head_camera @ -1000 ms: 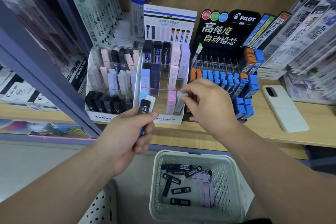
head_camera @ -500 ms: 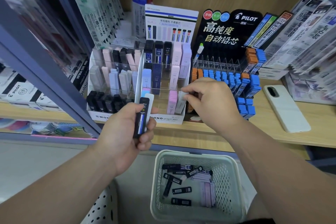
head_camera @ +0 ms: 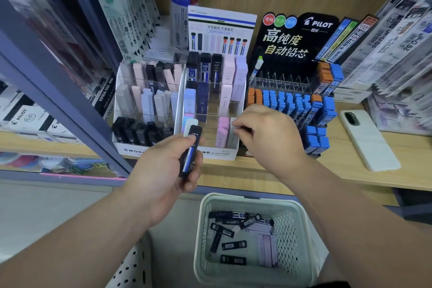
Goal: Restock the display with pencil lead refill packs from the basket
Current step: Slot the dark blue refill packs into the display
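- Two forearms, the left and the right, were bare along their whole visible length.
- The left hand and the right hand were bare as well.
- A small strip of dark cloth showed at the bottom edge, under the right forearm.

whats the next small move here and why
Probably lift the black pack in the left hand into the empty front slot of the display, between the white pack and the pink packs. The right hand pinches a pale pack at the row's end, so it is busy.
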`<state>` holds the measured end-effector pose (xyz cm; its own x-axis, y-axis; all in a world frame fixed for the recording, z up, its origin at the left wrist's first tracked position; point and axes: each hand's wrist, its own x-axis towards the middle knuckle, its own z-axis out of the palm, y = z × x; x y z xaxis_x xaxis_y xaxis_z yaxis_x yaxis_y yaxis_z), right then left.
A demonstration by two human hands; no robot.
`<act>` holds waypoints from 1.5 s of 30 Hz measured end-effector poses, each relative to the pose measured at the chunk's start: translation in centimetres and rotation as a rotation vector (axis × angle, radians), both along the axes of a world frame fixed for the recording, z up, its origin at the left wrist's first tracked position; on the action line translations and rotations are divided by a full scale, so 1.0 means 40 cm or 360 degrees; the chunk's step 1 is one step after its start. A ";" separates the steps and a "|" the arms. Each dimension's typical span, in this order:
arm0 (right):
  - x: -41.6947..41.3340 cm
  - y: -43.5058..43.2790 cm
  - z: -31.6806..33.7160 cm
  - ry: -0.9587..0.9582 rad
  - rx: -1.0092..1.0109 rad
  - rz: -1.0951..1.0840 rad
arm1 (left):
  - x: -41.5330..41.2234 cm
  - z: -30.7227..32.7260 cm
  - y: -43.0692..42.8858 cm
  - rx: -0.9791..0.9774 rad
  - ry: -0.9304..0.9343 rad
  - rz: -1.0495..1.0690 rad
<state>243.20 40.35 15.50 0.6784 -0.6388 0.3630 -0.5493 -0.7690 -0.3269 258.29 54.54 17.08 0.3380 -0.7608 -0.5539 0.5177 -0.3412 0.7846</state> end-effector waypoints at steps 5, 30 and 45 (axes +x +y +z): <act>0.008 0.009 -0.005 -0.0030 -0.0059 -0.0106 | -0.003 0.005 -0.001 0.0001 -0.0029 0.0002; 0.002 0.064 0.066 -0.0643 0.1524 0.0056 | -0.027 0.007 -0.010 -0.0192 -0.0192 -0.0312; -0.039 0.014 0.115 -0.0887 0.1463 -0.0124 | -0.046 0.002 -0.021 -0.0043 -0.0347 -0.0621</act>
<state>241.62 40.90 20.08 0.5114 -0.8587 -0.0331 -0.1813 -0.0702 -0.9809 256.45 53.68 17.15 0.1296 -0.8678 -0.4797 0.1759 -0.4560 0.8724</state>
